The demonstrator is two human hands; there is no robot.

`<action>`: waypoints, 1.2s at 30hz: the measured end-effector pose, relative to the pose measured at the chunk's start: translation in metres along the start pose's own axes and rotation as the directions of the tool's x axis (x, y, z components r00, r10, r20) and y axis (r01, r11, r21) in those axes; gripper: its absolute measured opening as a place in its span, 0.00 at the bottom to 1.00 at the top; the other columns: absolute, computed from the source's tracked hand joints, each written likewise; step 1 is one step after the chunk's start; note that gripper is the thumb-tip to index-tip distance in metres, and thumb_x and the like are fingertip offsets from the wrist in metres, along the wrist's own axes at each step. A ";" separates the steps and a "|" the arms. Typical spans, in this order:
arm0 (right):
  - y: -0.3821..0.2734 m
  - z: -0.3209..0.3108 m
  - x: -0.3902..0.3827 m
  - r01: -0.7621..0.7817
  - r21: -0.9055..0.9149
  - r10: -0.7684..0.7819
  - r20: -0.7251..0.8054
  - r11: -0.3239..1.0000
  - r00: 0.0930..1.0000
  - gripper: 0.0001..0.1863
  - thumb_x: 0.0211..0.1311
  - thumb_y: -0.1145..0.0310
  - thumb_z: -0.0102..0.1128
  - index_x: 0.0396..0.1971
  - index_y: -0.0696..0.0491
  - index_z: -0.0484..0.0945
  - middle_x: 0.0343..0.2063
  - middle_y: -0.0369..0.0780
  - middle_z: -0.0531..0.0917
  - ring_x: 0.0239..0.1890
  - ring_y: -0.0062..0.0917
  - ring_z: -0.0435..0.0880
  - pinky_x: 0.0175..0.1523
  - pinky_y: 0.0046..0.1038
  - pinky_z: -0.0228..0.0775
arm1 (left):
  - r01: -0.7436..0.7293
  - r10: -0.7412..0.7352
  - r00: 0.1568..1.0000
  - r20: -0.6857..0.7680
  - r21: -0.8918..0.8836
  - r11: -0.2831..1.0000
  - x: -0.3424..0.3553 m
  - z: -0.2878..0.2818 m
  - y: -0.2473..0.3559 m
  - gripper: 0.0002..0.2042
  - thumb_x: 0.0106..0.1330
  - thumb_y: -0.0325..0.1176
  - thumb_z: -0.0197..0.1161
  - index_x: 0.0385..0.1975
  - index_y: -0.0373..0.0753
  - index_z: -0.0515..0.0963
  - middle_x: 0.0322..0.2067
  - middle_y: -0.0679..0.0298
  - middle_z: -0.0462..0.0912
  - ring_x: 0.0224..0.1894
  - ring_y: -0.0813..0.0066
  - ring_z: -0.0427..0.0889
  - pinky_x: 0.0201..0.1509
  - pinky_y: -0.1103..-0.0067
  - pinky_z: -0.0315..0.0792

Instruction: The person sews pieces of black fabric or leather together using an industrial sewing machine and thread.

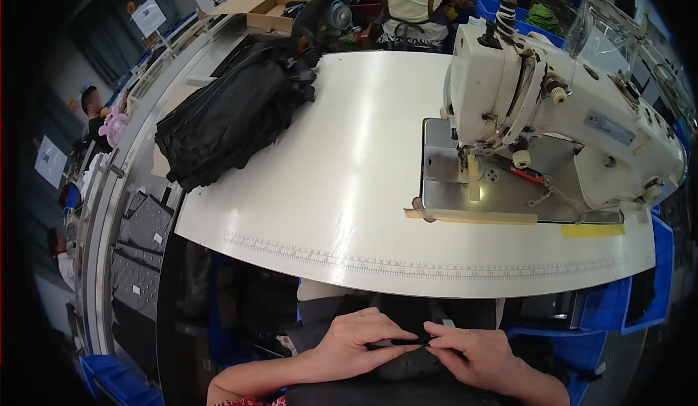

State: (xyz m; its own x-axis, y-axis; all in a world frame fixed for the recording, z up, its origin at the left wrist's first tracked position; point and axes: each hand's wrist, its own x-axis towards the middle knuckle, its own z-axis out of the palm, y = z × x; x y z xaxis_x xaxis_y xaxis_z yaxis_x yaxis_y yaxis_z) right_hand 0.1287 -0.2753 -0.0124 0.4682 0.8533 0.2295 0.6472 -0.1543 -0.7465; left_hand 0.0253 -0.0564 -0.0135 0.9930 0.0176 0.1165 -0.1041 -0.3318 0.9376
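Note:
Below the table's front edge, over my lap, both hands meet at a piece of black cloth (407, 366). My left hand (360, 342) pinches a dark folded edge of it between thumb and fingers. Close by on the right, my right hand (474, 354) grips the same edge with thumb and forefinger, the fingertips nearly touching those of the left. A small white tag (446, 323) shows just above the right hand. How far the cloth spreads is hard to tell against the dark lap.
A white sewing machine (596, 126) stands at the right of the white table (356, 188), a red-handled tool (525, 174) on its bed. Black cloth pieces (233, 115) are heaped at the left. Blue bins (592, 355) flank the table below; a person (408, 6) sits beyond it.

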 end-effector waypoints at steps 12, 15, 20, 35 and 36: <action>0.005 -0.001 0.000 0.190 -0.147 -0.200 -0.053 0.971 0.978 0.15 0.50 0.73 0.74 0.37 0.52 0.79 0.46 0.45 0.85 0.28 0.28 0.87 0.32 0.23 0.81 | 0.151 -0.141 0.984 0.106 -0.089 0.985 0.006 -0.004 0.003 0.12 0.55 0.27 0.73 0.40 0.38 0.84 0.30 0.64 0.79 0.30 0.73 0.78 0.35 0.81 0.73; 0.004 -0.007 0.002 0.278 -0.179 -0.281 0.010 0.944 0.960 0.15 0.50 0.73 0.73 0.37 0.54 0.79 0.48 0.47 0.84 0.29 0.28 0.87 0.33 0.23 0.82 | 0.105 -0.095 0.981 0.166 -0.053 0.993 0.007 -0.008 0.003 0.12 0.55 0.26 0.72 0.40 0.38 0.84 0.29 0.65 0.77 0.29 0.76 0.78 0.33 0.82 0.72; 0.001 -0.010 0.005 0.367 -0.216 -0.366 0.043 0.905 0.930 0.11 0.52 0.74 0.70 0.36 0.57 0.79 0.48 0.50 0.83 0.32 0.30 0.88 0.35 0.25 0.83 | 0.035 -0.031 0.993 0.113 -0.034 0.999 0.001 -0.007 0.000 0.12 0.55 0.24 0.71 0.40 0.38 0.84 0.28 0.66 0.76 0.28 0.77 0.77 0.30 0.82 0.70; 0.000 -0.008 0.014 0.395 -0.167 -0.383 0.099 0.904 0.918 0.09 0.54 0.72 0.63 0.36 0.55 0.79 0.47 0.47 0.83 0.38 0.27 0.88 0.40 0.22 0.83 | 0.116 -0.073 0.965 0.253 -0.160 0.980 0.004 -0.022 -0.009 0.16 0.55 0.25 0.73 0.44 0.43 0.86 0.19 0.71 0.64 0.21 0.83 0.64 0.26 0.83 0.59; 0.000 -0.009 0.015 0.392 -0.173 -0.376 0.119 0.903 0.919 0.10 0.54 0.71 0.63 0.37 0.55 0.79 0.47 0.47 0.83 0.38 0.27 0.88 0.40 0.21 0.82 | 0.104 -0.065 0.968 0.241 -0.156 0.982 0.003 -0.022 -0.010 0.16 0.55 0.25 0.73 0.44 0.43 0.86 0.19 0.71 0.65 0.21 0.83 0.64 0.25 0.82 0.59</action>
State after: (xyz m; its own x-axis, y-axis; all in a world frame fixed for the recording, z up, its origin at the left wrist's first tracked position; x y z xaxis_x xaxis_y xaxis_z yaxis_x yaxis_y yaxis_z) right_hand 0.1408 -0.2670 -0.0031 0.1150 0.9016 0.4170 0.8726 0.1090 -0.4762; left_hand 0.0282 -0.0322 -0.0152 0.9817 -0.1886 -0.0266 -0.0073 -0.1768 0.9842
